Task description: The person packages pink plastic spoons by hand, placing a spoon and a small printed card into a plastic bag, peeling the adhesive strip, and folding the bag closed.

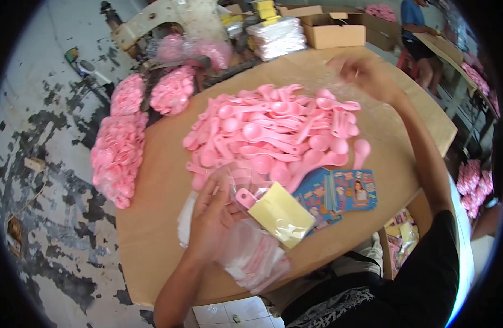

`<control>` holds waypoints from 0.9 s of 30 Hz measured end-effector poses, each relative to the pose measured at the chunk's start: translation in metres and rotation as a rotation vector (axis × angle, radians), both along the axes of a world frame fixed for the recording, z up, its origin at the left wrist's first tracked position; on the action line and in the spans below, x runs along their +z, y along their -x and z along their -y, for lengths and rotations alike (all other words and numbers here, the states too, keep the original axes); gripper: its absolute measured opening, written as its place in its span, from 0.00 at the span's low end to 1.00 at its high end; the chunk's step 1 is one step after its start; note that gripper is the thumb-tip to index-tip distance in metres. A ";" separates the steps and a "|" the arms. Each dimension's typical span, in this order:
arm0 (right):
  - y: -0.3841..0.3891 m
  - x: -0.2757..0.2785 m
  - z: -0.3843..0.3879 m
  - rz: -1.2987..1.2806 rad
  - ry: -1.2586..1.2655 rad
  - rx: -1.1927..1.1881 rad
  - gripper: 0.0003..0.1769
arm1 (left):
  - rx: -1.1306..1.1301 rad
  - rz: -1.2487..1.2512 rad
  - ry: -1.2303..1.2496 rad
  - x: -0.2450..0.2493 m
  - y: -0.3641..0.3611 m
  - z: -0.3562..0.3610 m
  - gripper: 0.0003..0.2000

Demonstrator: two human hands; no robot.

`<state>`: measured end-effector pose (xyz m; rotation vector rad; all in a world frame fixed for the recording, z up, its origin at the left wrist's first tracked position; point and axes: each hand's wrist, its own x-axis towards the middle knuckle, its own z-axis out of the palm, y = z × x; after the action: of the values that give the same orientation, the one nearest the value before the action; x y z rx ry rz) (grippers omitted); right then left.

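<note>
Left hand grasps a clear bag near its mouth, with a pink spoon and a yellow card sticking out just right of the fingers, probably held that way so the contents slide in. Right hand is stretched far beyond the spoon pile, which lies between both hands on the tabletop; it is blurred, so I cannot tell its grip. Blue cards lie right of the left hand, printed side up, writing too small to read.
</note>
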<state>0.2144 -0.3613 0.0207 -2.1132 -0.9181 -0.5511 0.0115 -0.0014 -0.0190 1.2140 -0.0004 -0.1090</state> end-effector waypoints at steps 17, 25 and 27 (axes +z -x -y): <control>0.126 -0.014 -0.117 -0.305 0.175 0.501 0.12 | -0.156 0.020 -0.162 0.005 0.010 0.018 0.20; 0.131 -0.033 -0.126 -0.615 -0.226 0.612 0.09 | -0.057 0.018 -0.144 0.000 0.011 0.025 0.18; 0.132 -0.036 -0.127 -0.553 -0.191 0.615 0.10 | -0.059 0.102 -0.201 0.004 0.012 0.029 0.17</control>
<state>0.0829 -0.2347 -0.0156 -1.5634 -1.0579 0.2440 -0.0004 -0.0300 -0.0150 1.4196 -0.1162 -0.1003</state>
